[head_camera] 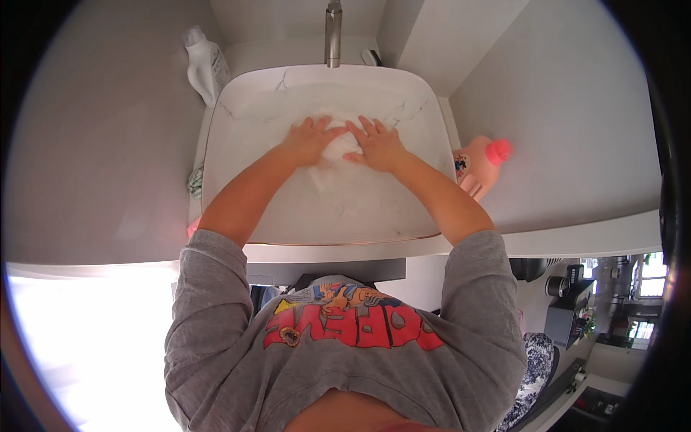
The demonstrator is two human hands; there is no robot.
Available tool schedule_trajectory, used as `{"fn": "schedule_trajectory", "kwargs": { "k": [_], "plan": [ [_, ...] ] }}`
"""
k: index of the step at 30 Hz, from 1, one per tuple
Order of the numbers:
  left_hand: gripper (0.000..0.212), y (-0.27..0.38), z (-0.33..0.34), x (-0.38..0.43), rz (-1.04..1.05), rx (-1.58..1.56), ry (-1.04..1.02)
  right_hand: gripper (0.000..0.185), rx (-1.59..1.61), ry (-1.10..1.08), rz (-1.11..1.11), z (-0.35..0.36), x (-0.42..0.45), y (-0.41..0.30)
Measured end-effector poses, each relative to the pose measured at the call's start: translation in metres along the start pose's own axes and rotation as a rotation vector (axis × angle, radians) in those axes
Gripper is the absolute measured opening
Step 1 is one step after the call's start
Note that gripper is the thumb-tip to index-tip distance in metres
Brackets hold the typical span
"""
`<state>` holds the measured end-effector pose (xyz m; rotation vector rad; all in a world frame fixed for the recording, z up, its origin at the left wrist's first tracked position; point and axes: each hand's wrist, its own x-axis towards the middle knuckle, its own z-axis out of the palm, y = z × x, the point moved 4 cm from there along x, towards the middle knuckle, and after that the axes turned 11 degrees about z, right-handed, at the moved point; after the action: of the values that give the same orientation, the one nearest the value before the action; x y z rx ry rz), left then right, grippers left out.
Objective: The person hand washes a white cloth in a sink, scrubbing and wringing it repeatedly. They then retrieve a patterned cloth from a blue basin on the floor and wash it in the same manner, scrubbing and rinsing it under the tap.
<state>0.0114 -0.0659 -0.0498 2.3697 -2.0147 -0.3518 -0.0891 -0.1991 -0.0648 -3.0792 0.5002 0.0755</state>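
Observation:
Cloudy water stands in a white marble-patterned washbasin [280,216]. Near its middle lies a white cloth [345,144], partly under the water, its outline hard to make out. My left hand [312,139] rests palm down on the cloth's left side with its fingers spread. On the right side my right hand [377,143] also presses on the cloth, fingers apart, its tips close to those of my left hand. What lies beneath both palms is hidden. A metal faucet [333,40] reaches over the basin's back rim; no stream of water shows from it.
A white bottle with a handle [204,67] stands at the back left. Beyond the right rim is a pink bottle with a red cap [480,164]. A green and white cloth [195,181] lies by the left rim. A small dark and white object [371,57] sits behind the basin.

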Motion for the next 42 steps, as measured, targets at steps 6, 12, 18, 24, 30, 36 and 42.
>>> {"fn": "schedule_trajectory", "kwargs": {
  "k": [6, 12, 18, 24, 30, 36, 42],
  "plan": [
    [0.054, -0.029, 0.018, 0.016, 0.147, 0.058, 0.189, 0.068, 0.041, 0.195, -0.026, 0.013, 0.009, -0.004],
    [0.048, -0.032, 0.007, 0.02, -0.165, -0.414, 0.098, 0.063, 0.037, 0.273, -0.023, 0.026, 0.015, 0.0],
    [0.046, -0.026, 0.01, 0.016, 0.026, -0.233, 0.187, 0.059, 0.108, 0.142, 0.065, 0.021, 0.024, -0.002],
    [0.064, -0.069, 0.006, 0.021, -0.09, -0.724, 0.256, 0.089, 0.522, -0.122, 0.176, 0.009, 0.028, 0.026],
    [0.104, -0.07, 0.023, 0.002, -0.257, -0.499, 0.212, 0.098, 0.718, -0.328, 0.312, -0.003, 0.028, 0.017],
    [0.094, -0.059, 0.012, -0.008, -0.151, -0.708, 0.02, 0.078, 0.742, -0.253, 0.113, -0.023, 0.023, 0.003],
    [0.085, -0.07, -0.009, -0.054, -0.235, -0.55, 0.197, 0.031, 0.17, 0.29, -0.204, -0.105, -0.02, -0.045]
  ]
}}
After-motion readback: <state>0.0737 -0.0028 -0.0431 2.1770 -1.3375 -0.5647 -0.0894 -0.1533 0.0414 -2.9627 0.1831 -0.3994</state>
